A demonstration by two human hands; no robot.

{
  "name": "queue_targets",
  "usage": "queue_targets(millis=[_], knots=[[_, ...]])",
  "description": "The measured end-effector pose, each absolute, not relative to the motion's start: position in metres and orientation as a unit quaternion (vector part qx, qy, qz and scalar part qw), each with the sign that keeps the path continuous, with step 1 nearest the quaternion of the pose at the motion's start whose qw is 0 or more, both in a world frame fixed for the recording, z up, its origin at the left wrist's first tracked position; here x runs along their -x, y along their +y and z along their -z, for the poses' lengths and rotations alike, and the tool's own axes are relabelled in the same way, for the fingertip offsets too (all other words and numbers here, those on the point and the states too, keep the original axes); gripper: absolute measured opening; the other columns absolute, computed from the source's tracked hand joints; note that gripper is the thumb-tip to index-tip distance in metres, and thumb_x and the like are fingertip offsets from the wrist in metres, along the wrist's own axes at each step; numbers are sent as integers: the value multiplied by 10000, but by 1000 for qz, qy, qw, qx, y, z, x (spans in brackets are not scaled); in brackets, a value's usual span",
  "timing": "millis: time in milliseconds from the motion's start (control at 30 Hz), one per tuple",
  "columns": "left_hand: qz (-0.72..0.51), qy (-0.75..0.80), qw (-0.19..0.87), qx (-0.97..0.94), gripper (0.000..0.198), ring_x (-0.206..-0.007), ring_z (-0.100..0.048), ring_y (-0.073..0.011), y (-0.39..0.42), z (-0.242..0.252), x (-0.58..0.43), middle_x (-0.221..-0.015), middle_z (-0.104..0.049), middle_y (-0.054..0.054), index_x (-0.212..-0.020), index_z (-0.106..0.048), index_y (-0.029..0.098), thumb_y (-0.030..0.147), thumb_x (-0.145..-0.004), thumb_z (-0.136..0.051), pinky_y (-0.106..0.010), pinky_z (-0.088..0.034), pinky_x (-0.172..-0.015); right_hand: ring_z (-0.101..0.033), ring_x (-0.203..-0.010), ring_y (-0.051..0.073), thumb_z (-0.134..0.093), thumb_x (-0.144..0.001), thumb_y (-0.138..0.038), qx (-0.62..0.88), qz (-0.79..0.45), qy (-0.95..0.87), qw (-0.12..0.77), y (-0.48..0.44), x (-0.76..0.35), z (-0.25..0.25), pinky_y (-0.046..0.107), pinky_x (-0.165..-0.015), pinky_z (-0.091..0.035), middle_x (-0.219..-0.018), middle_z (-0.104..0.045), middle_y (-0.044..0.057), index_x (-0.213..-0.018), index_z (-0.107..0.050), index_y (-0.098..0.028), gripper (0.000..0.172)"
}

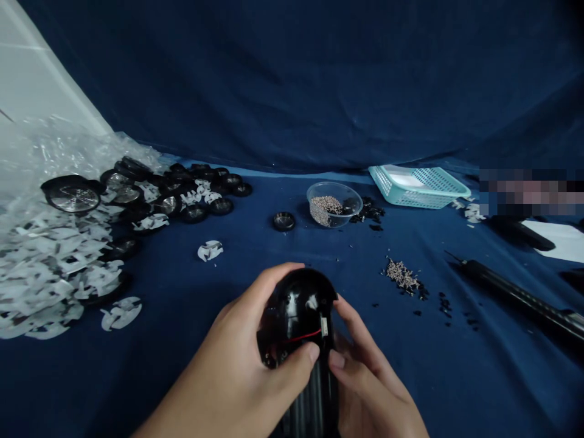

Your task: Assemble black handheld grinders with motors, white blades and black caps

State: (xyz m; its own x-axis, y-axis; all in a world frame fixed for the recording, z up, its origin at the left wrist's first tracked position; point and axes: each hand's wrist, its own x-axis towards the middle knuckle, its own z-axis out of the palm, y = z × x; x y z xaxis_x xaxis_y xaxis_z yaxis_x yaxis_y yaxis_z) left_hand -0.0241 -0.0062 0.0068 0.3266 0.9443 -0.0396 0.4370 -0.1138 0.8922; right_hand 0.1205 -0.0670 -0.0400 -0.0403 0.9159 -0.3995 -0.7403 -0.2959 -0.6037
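In the head view, a glossy black housing (301, 289) is held up on the near side of the bench (173, 292), around its middle, with both grips closed around it: the left hand (246, 347) wraps its left side, thumb across the front, and the right hand (374, 371) pinches its right edge. It looks like stiff, light plastic, probably slippery; the thin red wire (306, 335) and white connector (324, 326) seem the fragile parts, so the outer walls are the safer hold. Blue cloth (438, 377) covers the bench, slightly wrinkled. White cut pieces (68, 261) and round black parts (221, 206) crowd its left edge; a clear tub (349, 214) and a turquoise basket (422, 199) stand towards the far edge, before a dark blue curtain (292, 85).
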Motion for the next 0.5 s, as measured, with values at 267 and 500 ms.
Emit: queue_targets(millis=[267,500], knots=[[-272,486,468,-686,614,-1037,-696,-225,-6,-9,22,-1248,-661,-45,-1317,-427,314,145,-757,-614,-289,-608,-834,-588,-1172,248,-693,-831,-362,387,-667,-233,592,-66,-118,42,427,-983,-478,-1228,-652,14,-1285,-544,-389,479],[-292,501,433,-690,670,-998,-714,-229,-15,-5,23,-1192,-687,-54,-1337,-402,329,109,-741,-616,-307,-616,-817,-572,-1195,246,-679,-840,-407,428,-610,-296,597,-72,-113,40,387,-994,-483,-1282,-621,41,-1326,-518,-349,516]])
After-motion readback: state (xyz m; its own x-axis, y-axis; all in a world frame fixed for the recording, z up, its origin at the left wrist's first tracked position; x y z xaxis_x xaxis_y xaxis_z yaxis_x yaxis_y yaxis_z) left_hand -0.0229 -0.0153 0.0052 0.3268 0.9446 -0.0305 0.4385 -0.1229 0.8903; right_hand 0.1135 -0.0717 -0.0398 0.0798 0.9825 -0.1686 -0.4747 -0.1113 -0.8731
